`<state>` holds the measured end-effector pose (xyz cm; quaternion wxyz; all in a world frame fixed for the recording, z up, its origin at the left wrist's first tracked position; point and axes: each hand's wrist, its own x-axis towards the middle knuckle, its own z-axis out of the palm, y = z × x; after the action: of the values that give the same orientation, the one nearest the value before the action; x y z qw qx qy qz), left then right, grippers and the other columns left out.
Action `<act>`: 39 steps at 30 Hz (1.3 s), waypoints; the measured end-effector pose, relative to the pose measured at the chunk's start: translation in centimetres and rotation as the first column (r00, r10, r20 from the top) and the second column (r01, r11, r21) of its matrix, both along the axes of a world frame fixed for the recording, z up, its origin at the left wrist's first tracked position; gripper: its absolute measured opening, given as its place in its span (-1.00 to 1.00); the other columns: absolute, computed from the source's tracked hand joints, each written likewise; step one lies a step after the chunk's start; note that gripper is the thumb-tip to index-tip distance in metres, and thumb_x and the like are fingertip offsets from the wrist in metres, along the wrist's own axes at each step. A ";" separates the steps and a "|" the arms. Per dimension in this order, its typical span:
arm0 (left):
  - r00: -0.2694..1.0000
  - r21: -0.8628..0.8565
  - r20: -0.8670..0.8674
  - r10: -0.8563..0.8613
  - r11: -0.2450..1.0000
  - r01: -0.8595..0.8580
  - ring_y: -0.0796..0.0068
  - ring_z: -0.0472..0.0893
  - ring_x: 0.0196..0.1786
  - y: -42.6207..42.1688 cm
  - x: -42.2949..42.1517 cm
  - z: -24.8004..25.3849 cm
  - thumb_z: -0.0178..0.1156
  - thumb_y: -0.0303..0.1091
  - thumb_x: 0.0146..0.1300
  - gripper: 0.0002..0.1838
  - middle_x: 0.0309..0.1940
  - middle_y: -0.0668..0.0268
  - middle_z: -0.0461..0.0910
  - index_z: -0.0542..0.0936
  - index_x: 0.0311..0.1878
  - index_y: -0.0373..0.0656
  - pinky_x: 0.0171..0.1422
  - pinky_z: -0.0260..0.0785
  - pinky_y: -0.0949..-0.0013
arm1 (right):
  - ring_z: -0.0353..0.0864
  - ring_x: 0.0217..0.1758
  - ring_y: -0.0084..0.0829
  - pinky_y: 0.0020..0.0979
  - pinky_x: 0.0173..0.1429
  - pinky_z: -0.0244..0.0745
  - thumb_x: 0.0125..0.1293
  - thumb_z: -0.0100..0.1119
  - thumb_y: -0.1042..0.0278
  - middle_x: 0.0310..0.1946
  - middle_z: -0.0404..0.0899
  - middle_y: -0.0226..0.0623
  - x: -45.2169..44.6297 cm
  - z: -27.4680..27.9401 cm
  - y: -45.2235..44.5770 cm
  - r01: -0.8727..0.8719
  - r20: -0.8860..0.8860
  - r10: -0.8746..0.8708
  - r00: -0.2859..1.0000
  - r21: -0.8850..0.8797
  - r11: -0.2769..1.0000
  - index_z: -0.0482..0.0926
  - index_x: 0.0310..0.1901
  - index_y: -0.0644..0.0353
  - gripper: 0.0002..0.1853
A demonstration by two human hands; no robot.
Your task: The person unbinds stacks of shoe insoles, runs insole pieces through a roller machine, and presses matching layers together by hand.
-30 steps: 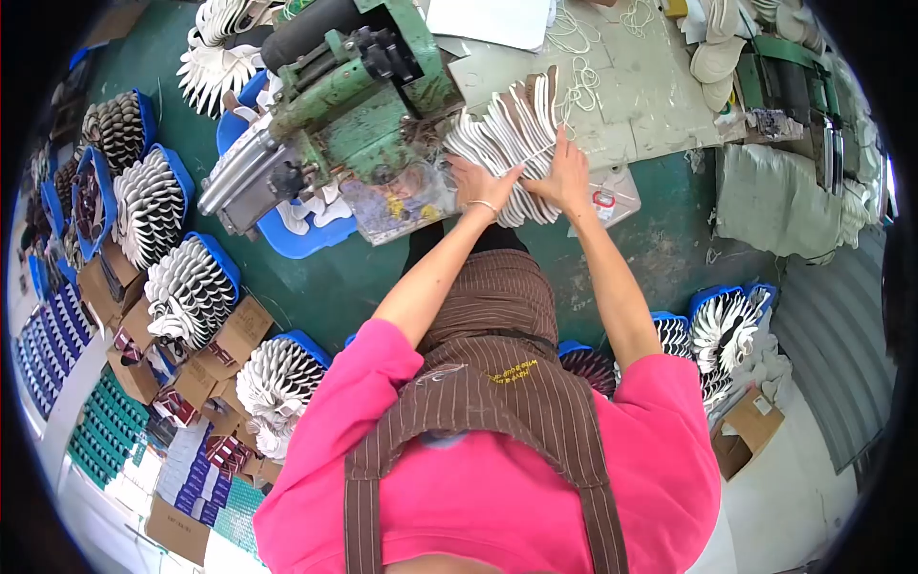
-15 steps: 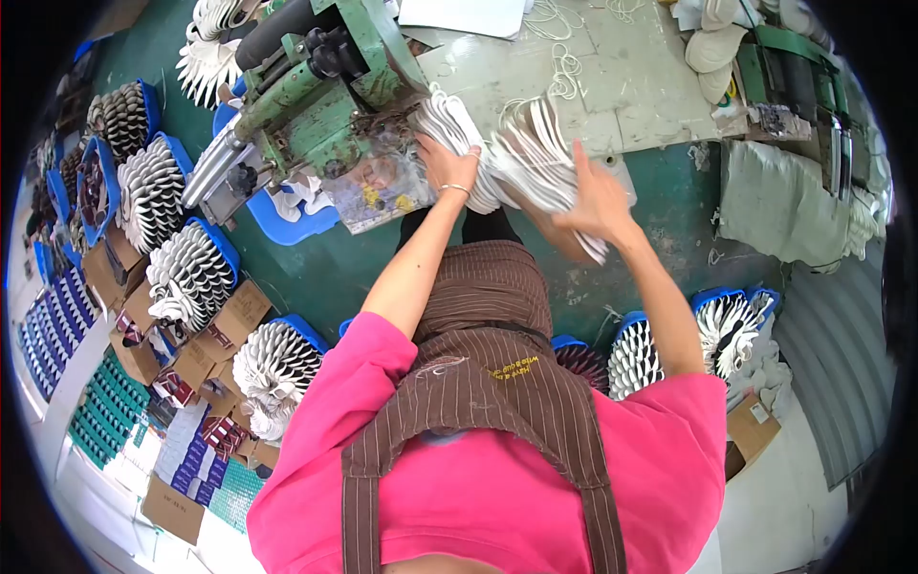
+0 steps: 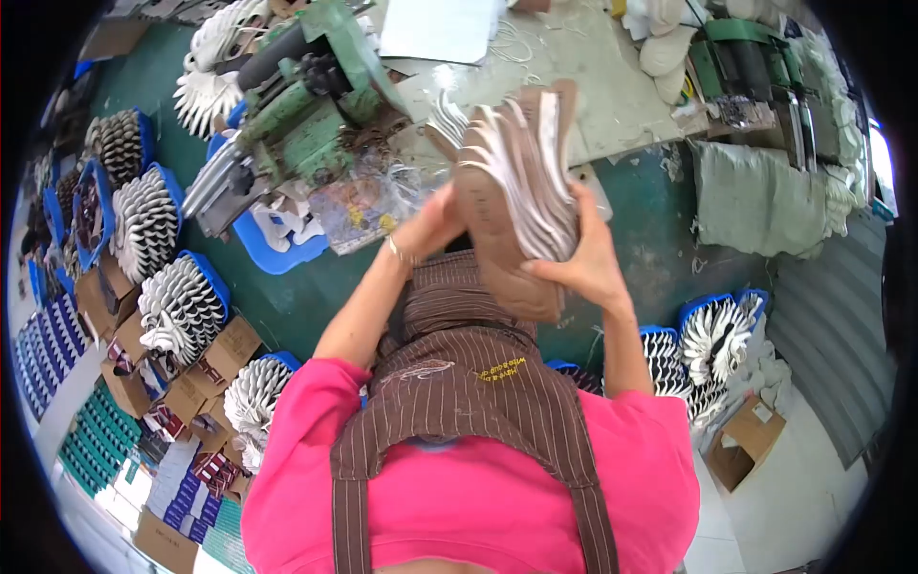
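A thick fanned stack of shoe insoles (image 3: 492,230), brown on the front face with white edges, is held up in front of my apron. My right hand (image 3: 588,253) grips its right side, thumb across the front insole and fingers around the back. At the left edge of the stack, my left hand (image 3: 430,225) is closed against it, slightly blurred, its fingertips hidden behind the insoles. More white-edged insoles (image 3: 447,122) show behind the stack at the upper left.
A green roller machine (image 3: 306,124) stands at the left of the worktable (image 3: 612,105), with a blue bin (image 3: 277,251) beneath. White paper (image 3: 435,29) and string lie on the table. Another green machine (image 3: 751,72) is at the right. Blue baskets of insoles (image 3: 182,306) and cardboard boxes (image 3: 746,440) stand around.
The insoles have been lifted off the table edge toward my body and turned, so a brown face now shows. Both hands have moved with them, the left one lower and closer to me.
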<state>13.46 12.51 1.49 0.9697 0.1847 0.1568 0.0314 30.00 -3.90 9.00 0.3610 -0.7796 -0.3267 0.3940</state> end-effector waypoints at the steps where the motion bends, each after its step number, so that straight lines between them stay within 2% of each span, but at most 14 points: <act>1: 0.999 0.224 -0.045 0.013 0.975 -0.003 0.21 0.10 0.47 -0.3 -1.8 2.0 0.46 0.09 -0.10 0.21 0.43 0.13 0.07 -0.05 0.46 -0.28 0.51 -0.07 0.17 | 0.47 0.13 -0.14 -0.32 0.25 0.31 -0.36 0.54 0.13 0.03 0.45 0.08 -1.6 0.2 1.5 -0.029 -0.032 0.031 0.999 0.055 0.998 0.14 0.27 0.38 0.11; 2: 0.995 0.435 -0.092 0.041 0.900 0.003 0.22 0.16 0.44 -0.5 -3.5 3.6 0.49 -0.04 -0.10 0.15 0.40 0.13 0.17 0.00 0.44 -0.29 0.50 -0.02 0.19 | 0.49 0.13 -0.04 -0.30 0.23 0.33 -0.34 0.55 0.11 0.01 0.45 0.19 -3.3 0.7 2.9 -0.062 -0.065 0.069 0.995 0.111 0.992 0.12 0.25 0.40 0.11; 4: 0.923 0.381 -0.294 0.248 0.916 -0.125 0.32 0.35 0.31 0.1 -6.5 5.6 0.47 -0.43 -0.16 -0.04 0.24 0.22 0.37 0.18 0.36 -0.30 0.41 0.15 0.23 | 0.37 0.22 -0.23 -0.35 0.32 0.20 -0.36 0.56 0.16 0.10 0.37 0.02 -6.0 1.6 5.3 -0.109 -0.173 0.126 0.977 0.104 0.989 0.12 0.25 0.43 0.11; 6: 0.881 0.396 -0.272 0.388 0.879 -0.265 0.30 0.37 0.30 0.5 -9.9 7.4 0.44 -0.48 -0.17 -0.04 0.24 0.21 0.37 0.18 0.36 -0.30 0.42 0.14 0.22 | 0.49 0.11 -0.18 -0.31 0.21 0.33 -0.16 0.52 0.14 0.01 0.46 0.03 -8.5 1.6 7.4 -0.212 -0.126 0.258 0.958 0.295 0.932 0.20 0.18 0.37 -0.08; 8: 0.830 0.436 -0.210 0.516 0.810 -0.393 0.22 0.41 0.26 0.4 -13.8 7.5 0.38 -0.54 -0.18 -0.06 0.21 0.16 0.40 0.17 0.36 -0.29 0.41 0.17 0.17 | 0.47 0.07 -0.39 -0.37 0.17 0.34 0.06 0.39 0.25 0.01 0.47 -0.13 -10.2 0.6 9.0 -0.150 -0.444 0.329 0.833 0.392 0.908 0.31 0.09 0.32 -0.38; 10: 0.792 0.385 -0.192 0.579 0.787 -0.482 0.17 0.42 0.24 0.1 -17.5 7.2 0.37 -0.55 -0.19 -0.05 0.20 0.13 0.41 0.16 0.36 -0.29 0.40 0.19 0.13 | 0.47 -0.10 -0.68 -0.58 0.02 0.38 0.31 0.15 0.44 -0.19 0.55 -0.39 -12.8 0.6 10.8 0.048 -0.723 0.188 0.665 0.293 0.955 0.49 -0.04 0.32 -0.77; 12: 0.738 0.426 -0.156 0.656 0.719 -0.549 0.15 0.41 0.26 -0.2 -20.4 6.8 0.36 -0.53 -0.19 -0.05 0.21 0.12 0.40 0.15 0.37 -0.28 0.40 0.19 0.11 | 0.48 -0.18 -0.74 -0.66 -0.03 0.37 0.35 0.11 0.46 -0.30 0.58 -0.46 -15.7 0.3 12.7 0.042 -0.687 0.197 0.699 0.314 0.948 0.53 -0.11 0.30 -0.86; 18: 0.617 0.459 -0.079 0.783 0.578 -0.675 0.15 0.37 0.29 0.7 -28.7 6.3 0.36 -0.55 -0.17 -0.06 0.24 0.12 0.36 0.15 0.37 -0.30 0.42 0.16 0.13 | 0.39 -0.38 -0.78 -0.66 -0.25 0.32 0.35 0.10 0.50 -0.42 0.52 -0.55 -25.8 -0.6 18.3 0.342 -0.878 0.034 0.477 0.221 0.913 0.47 -0.28 0.20 -0.96; 24: 0.514 0.437 -0.158 0.843 0.526 -0.729 0.00 0.36 0.28 4.4 -35.6 6.4 0.18 -0.54 -0.11 -0.14 0.25 0.01 0.33 0.12 0.37 -0.34 0.40 0.21 0.04 | 0.36 -0.42 -0.82 -0.70 -0.38 0.21 0.39 0.08 0.44 -0.43 0.55 -0.53 -34.2 -1.6 22.9 0.193 -0.514 0.046 0.856 0.400 0.896 0.49 -0.19 0.30 -0.89; 26: 0.507 0.394 -0.176 0.844 0.533 -0.749 0.00 0.41 0.24 5.6 -38.2 6.9 0.15 -0.53 -0.10 -0.17 0.21 -0.01 0.37 0.14 0.34 -0.36 0.37 0.25 0.06 | 0.35 -0.42 -0.82 -0.70 -0.39 0.20 0.38 0.09 0.43 -0.43 0.55 -0.54 -35.7 -3.3 23.0 0.188 -0.403 -0.020 0.915 0.380 0.906 0.50 -0.20 0.32 -0.88; 30: 0.582 0.341 -0.204 0.787 0.615 -0.711 0.02 0.48 0.18 7.3 -42.6 6.0 0.12 -0.54 -0.05 -0.26 0.16 -0.03 0.43 0.20 0.30 -0.41 0.32 0.32 0.08 | 0.28 -0.45 -0.80 -0.67 -0.41 0.15 0.38 0.11 0.39 -0.51 0.47 -0.59 -36.8 -9.4 20.3 0.288 -0.449 -0.130 0.884 0.304 0.908 0.55 -0.29 0.37 -0.81; 34: 0.611 0.283 -0.260 0.748 0.664 -0.692 0.04 0.50 0.15 7.5 -43.8 4.7 0.12 -0.54 -0.04 -0.29 0.13 -0.04 0.45 0.21 0.28 -0.42 0.29 0.36 0.09 | 0.27 -0.49 -0.79 -0.65 -0.43 0.16 0.34 0.15 0.32 -0.56 0.48 -0.50 -34.6 -12.5 23.2 0.172 -0.039 -0.168 0.985 0.212 0.962 0.55 -0.21 0.35 -0.78; 36: 0.639 0.270 -0.266 0.722 0.692 -0.670 0.05 0.52 0.12 7.8 -43.9 4.4 0.12 -0.56 -0.03 -0.30 0.11 -0.03 0.47 0.22 0.27 -0.43 0.24 0.40 0.10 | 0.31 -0.54 -0.76 -0.62 -0.43 0.26 0.32 0.15 0.30 -0.58 0.52 -0.44 -34.0 -10.7 27.0 0.279 -0.085 -0.267 0.960 0.357 0.891 0.57 -0.21 0.32 -0.78; 39: 0.643 0.284 -0.274 0.715 0.699 -0.657 0.08 0.52 0.12 8.4 -43.1 5.4 0.14 -0.59 -0.06 -0.29 0.10 -0.01 0.47 0.23 0.27 -0.41 0.24 0.40 0.12 | 0.41 -0.56 -0.71 -0.57 -0.43 0.38 0.34 0.11 0.29 -0.54 0.58 -0.39 -35.9 -5.9 28.2 0.180 -0.253 -0.149 0.956 0.106 0.978 0.62 -0.25 0.30 -0.78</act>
<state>-29.67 20.89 6.94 0.8199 0.1899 0.3887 0.3750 -5.93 24.25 3.12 0.4791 -0.7251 -0.2384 0.4335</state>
